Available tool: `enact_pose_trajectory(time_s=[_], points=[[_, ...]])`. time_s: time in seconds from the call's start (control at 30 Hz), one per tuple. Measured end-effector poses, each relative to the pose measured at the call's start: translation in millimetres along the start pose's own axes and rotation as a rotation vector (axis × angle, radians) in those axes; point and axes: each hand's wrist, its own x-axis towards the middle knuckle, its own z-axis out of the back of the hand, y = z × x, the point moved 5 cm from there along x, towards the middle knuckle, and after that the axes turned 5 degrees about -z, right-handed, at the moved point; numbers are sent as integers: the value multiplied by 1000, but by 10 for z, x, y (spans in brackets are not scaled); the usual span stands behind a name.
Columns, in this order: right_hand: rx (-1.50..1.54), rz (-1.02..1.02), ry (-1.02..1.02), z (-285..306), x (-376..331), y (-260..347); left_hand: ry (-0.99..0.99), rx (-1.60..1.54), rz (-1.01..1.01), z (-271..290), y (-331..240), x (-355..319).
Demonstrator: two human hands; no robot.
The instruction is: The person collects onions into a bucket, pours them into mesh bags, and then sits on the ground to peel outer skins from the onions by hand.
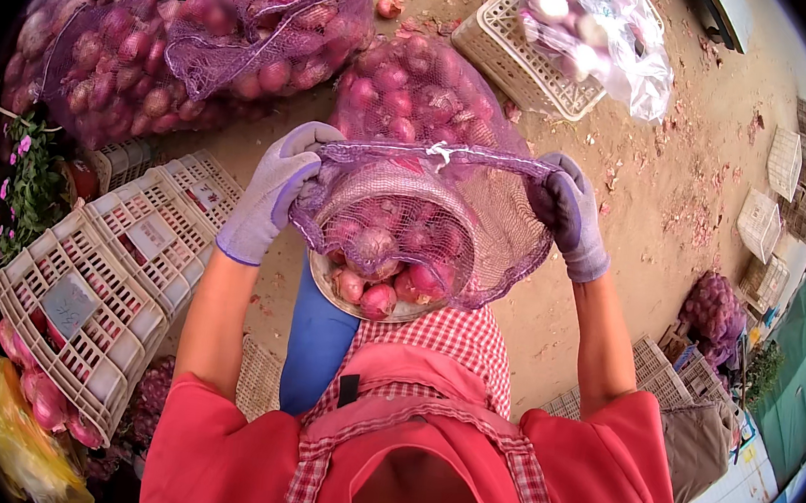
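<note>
Stacked white crates (119,273) are crowding the left, filled onion sacks (181,36) are blocking ahead — bare dirt ground (683,162) is lying open rightward.

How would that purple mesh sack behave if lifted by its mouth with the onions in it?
Likely floppy: the purple mesh sack drapes and stretches between the left hand and right hand. Probably bottom-heavy once the red onions drop from the metal bowl into it. The round onions would likely shift and roll inside, so it may swing.
</note>
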Motion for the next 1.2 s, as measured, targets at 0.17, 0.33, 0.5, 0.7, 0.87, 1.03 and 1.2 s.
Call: enact_pose_trajectory(time_s=[0.17,0.33,0.5,0.7,0.87,1.03,1.2], points=[[-93,9,42,-97,223,255,82,186,51,180,-372,100],[-299,-86,115,-63,240,373,235,735,-163,311,-498,197],[-566,120,78,40,165,472,68,1718,-293,747,-254,391],[-1677,247,-229,100,-54,470,-166,1510,-248,1559,339,503],[-1886,195,-580,663,45,58,-204,-202,554,1043,607,322],[-482,-411,-208,778,98,-303,-73,-728,418,1018,865,358],[632,-252,-18,809,444,-975,-325,-555,5,962,982,575]])
